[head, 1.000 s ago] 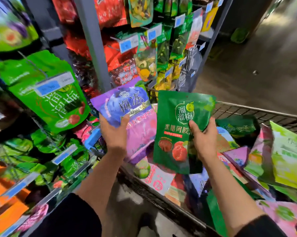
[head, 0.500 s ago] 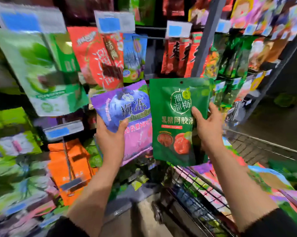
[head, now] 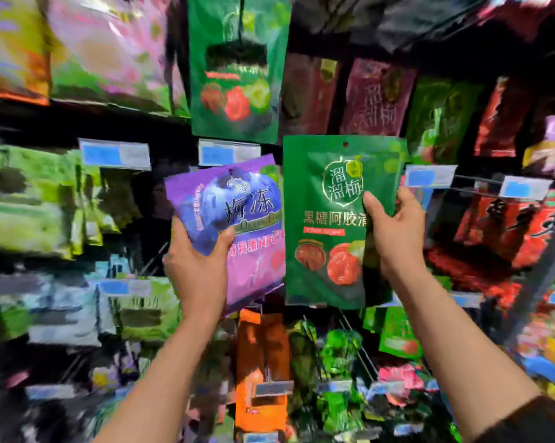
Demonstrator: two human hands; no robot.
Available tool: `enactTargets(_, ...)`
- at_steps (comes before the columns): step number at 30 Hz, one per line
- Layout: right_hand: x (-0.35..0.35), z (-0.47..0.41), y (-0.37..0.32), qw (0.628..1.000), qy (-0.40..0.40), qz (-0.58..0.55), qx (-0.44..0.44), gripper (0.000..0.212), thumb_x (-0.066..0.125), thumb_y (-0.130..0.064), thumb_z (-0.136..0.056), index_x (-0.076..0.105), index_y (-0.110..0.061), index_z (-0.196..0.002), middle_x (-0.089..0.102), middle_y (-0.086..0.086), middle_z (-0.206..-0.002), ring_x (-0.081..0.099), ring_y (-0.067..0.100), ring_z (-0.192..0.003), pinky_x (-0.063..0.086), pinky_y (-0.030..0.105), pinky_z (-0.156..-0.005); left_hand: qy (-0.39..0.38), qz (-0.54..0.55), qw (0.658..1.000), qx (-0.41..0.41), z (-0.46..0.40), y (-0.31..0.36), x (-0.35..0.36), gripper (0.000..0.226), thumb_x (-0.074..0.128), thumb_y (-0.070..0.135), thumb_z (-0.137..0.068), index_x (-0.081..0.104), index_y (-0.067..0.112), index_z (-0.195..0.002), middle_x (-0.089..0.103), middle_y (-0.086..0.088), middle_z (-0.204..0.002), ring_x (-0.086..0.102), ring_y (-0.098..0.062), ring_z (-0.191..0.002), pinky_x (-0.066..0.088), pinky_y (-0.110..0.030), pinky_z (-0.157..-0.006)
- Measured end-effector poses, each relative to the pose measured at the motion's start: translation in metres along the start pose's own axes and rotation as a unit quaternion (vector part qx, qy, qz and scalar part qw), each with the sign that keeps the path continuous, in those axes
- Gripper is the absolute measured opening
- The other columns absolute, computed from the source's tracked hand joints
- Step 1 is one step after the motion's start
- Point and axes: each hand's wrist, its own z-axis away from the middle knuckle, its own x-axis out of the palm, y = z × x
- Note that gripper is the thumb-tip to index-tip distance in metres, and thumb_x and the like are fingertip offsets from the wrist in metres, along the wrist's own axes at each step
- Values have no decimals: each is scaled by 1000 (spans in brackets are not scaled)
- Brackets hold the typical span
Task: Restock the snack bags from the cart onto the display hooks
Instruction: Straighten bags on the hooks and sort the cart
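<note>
With 2 bags raised to the blurred display, the person is matching stock to hooks, the right hand [head: 394,231] gripping the green bag [head: 330,219] upright, the left hand [head: 199,270] clutching the tilted purple bag [head: 234,212]; next, I judge, comes threading the green bag's hole onto the hook carrying the matching hanging green bag [head: 238,68].

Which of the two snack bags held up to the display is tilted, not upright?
The purple bag, gripped low by the left hand, leans left. The green bag in the right hand hangs straight, its punched hole on top.
</note>
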Motion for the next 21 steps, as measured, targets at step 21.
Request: enactTargets(21,189,-140,-146,1000,-13,10,5,32,66,-23,-86,63,-5,-112,65,13,-116,61,30,-108,47,35,-93,53,70,992,85,-76,46,-32,55,78,42,-66,57,31,-115,67,19,-107,64,-7,-102,50,-33,-89)
